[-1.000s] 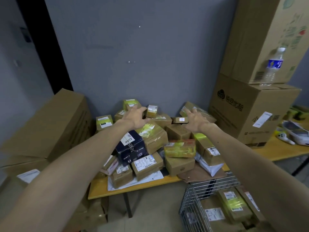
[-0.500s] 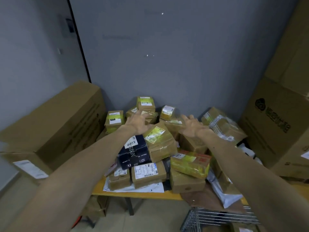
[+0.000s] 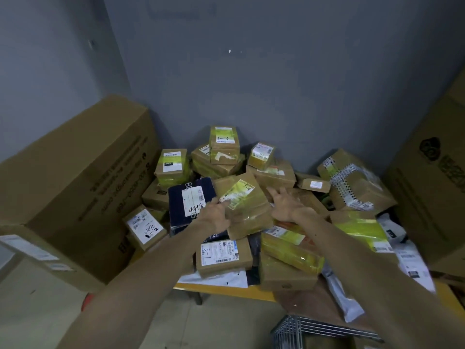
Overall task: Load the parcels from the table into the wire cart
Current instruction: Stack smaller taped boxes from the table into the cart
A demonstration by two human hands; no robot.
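Observation:
A heap of taped brown parcels covers the yellow table (image 3: 226,289). On top in the middle lies a tilted brown parcel with a yellow-green label (image 3: 247,206). My left hand (image 3: 214,215) grips its left edge, fingers curled at the corner. My right hand (image 3: 285,205) lies against its right side with fingers straight. Only a corner of the wire cart (image 3: 302,328) shows at the bottom right, below the table's edge; its inside is hidden.
A dark blue box (image 3: 186,197) sits just left of the held parcel. A long carton (image 3: 75,172) leans at the left and big cartons (image 3: 432,187) stand at the right. White mailer bags (image 3: 344,295) hang over the table's front right.
Both hands have drawn back from the far parcels and closed in on the labelled brown parcel. The view has come closer and turned left.

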